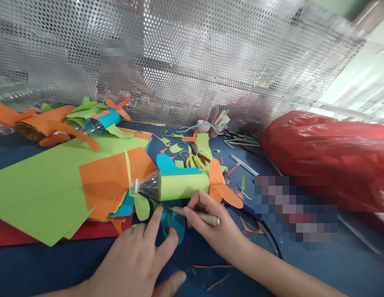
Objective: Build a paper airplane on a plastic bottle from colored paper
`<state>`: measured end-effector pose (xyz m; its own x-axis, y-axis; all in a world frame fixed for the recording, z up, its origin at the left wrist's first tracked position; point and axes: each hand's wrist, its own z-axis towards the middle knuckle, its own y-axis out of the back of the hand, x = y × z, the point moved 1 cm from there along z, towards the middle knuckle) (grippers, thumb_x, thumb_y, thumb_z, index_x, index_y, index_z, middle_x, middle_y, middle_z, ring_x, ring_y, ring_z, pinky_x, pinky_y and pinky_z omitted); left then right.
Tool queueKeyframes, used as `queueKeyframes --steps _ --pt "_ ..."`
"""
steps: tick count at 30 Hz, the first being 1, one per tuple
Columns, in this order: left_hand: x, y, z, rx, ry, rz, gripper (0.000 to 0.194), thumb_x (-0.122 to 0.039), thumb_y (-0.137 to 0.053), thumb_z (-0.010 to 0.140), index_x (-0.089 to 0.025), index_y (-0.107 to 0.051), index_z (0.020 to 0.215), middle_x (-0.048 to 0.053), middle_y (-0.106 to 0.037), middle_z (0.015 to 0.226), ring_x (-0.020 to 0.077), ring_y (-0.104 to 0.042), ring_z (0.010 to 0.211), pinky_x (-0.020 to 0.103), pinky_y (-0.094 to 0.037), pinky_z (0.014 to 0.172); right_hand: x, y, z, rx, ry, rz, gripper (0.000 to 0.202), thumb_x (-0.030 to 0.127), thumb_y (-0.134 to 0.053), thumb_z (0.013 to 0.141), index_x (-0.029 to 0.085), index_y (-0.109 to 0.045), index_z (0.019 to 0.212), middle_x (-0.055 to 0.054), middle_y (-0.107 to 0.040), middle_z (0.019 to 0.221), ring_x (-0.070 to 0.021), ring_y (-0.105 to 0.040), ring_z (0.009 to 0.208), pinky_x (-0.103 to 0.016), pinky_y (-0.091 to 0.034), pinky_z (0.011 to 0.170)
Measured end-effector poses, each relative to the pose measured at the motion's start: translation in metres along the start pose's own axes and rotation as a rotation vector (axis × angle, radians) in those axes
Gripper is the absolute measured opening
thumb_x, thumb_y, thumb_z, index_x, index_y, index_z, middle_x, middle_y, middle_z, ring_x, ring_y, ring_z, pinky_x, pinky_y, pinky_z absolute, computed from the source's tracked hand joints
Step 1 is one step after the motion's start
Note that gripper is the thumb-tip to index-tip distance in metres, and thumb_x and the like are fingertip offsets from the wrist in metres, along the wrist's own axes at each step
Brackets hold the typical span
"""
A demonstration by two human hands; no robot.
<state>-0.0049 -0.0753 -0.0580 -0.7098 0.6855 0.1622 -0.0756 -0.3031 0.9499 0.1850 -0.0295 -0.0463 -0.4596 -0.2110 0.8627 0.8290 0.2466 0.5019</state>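
Note:
My right hand [212, 220] is closed round a beige pen [207, 218], its tip pointing left at a blue paper piece [175, 235] below the bottle. My left hand [142, 251] lies with fingers spread, index and middle fingertips at the left edge of that blue piece. Just above both hands a plastic bottle [150, 187] lies on its side, neck to the left. A light green paper sleeve [182, 185] wraps it. A blue paper wing [175, 166] stands along its upper side, orange paper pieces [224, 192] sit at its base, and a green paper propeller [141, 206] is at the neck.
Green paper sheets [40, 181] and orange sheets [107, 181] lie to the left. Other paper-covered bottles [108, 119] stand behind them. Pliers [196, 154] and scraps lie beyond the bottle. A red plastic bag [328, 156] is at right, before a perforated metal panel [210, 62].

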Motion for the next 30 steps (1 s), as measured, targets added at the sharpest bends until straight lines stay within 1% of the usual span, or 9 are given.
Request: queueKeyframes --steps 5,8,13,17,18,20,25,30 --pt "-0.0001 -0.0002 0.0005 0.008 0.0 -0.005 0.042 -0.047 -0.045 0.092 -0.018 -0.058 0.119 0.031 -0.06 0.122 0.0311 -0.071 0.071 0.04 -0.058 0.055 0.0009 0.0001 0.0002 0.024 0.016 0.014 0.019 0.035 -0.053 0.091 0.021 -0.046 0.079 0.003 -0.053 0.067 -0.0105 -0.045 0.057 -0.022 -0.036 0.052" --pt "-0.0007 -0.0004 0.0002 0.004 -0.001 -0.005 0.042 -0.047 -0.044 0.092 -0.018 -0.058 0.119 0.031 -0.06 0.121 0.0316 -0.071 0.073 0.041 -0.058 0.057 0.0 0.0001 -0.0005 0.021 0.007 0.005 0.02 0.035 -0.052 0.092 0.021 -0.046 0.078 0.003 -0.053 0.066 -0.0104 -0.044 0.057 -0.022 -0.035 0.052" --pt "-0.0006 -0.0002 0.0004 0.005 -0.001 -0.004 0.041 -0.046 -0.046 0.091 -0.018 -0.058 0.119 0.031 -0.061 0.12 0.0317 -0.071 0.073 0.041 -0.058 0.056 -0.0007 -0.0008 -0.0003 0.033 0.01 0.033 0.019 0.036 -0.052 0.092 0.021 -0.046 0.08 0.003 -0.054 0.068 -0.0109 -0.047 0.059 -0.023 -0.038 0.054" --pt "-0.0001 0.0004 0.0006 0.002 0.01 -0.001 0.041 -0.045 -0.046 0.091 -0.018 -0.059 0.118 0.032 -0.06 0.121 0.0321 -0.071 0.072 0.041 -0.058 0.056 0.0006 -0.0009 0.0002 0.024 0.003 0.037 0.02 0.035 -0.052 0.092 0.021 -0.045 0.079 0.003 -0.054 0.067 -0.0108 -0.046 0.059 -0.022 -0.038 0.053" --pt "-0.0003 0.0006 0.0006 -0.002 -0.006 -0.009 0.042 -0.047 -0.046 0.091 -0.017 -0.059 0.117 0.032 -0.061 0.119 0.0317 -0.071 0.071 0.041 -0.058 0.055 0.0011 -0.0009 0.0002 0.024 0.005 0.038 0.021 0.035 -0.052 0.092 0.021 -0.045 0.079 0.003 -0.054 0.067 -0.0107 -0.046 0.058 -0.022 -0.038 0.053" --pt "-0.0004 0.0006 0.0006 0.012 -0.005 -0.01 0.042 -0.046 -0.046 0.091 -0.018 -0.059 0.119 0.031 -0.061 0.12 0.0319 -0.071 0.072 0.041 -0.058 0.056 0.0021 -0.0007 0.0 0.025 0.007 0.037 0.021 0.036 -0.052 0.092 0.021 -0.045 0.078 0.003 -0.054 0.066 -0.0105 -0.045 0.057 -0.022 -0.037 0.053" --pt "-0.0008 -0.0004 0.0009 0.009 0.0 -0.002 0.041 -0.047 -0.046 0.091 -0.018 -0.059 0.118 0.03 -0.061 0.121 0.0313 -0.071 0.072 0.04 -0.058 0.057 0.0026 0.0005 -0.0009 -0.009 -0.001 -0.005 0.019 0.031 -0.052 0.091 0.021 -0.045 0.076 0.004 -0.052 0.063 -0.0102 -0.043 0.055 -0.021 -0.035 0.05" --pt "0.0005 -0.0008 0.0001 -0.005 -0.001 0.012 0.042 -0.047 -0.045 0.091 -0.018 -0.059 0.118 0.03 -0.061 0.121 0.0297 -0.071 0.07 0.039 -0.058 0.056 0.0007 0.0007 -0.0005 -0.012 0.002 -0.007 0.018 0.031 -0.051 0.091 0.022 -0.044 0.076 0.005 -0.051 0.063 -0.0105 -0.044 0.055 -0.022 -0.034 0.05"
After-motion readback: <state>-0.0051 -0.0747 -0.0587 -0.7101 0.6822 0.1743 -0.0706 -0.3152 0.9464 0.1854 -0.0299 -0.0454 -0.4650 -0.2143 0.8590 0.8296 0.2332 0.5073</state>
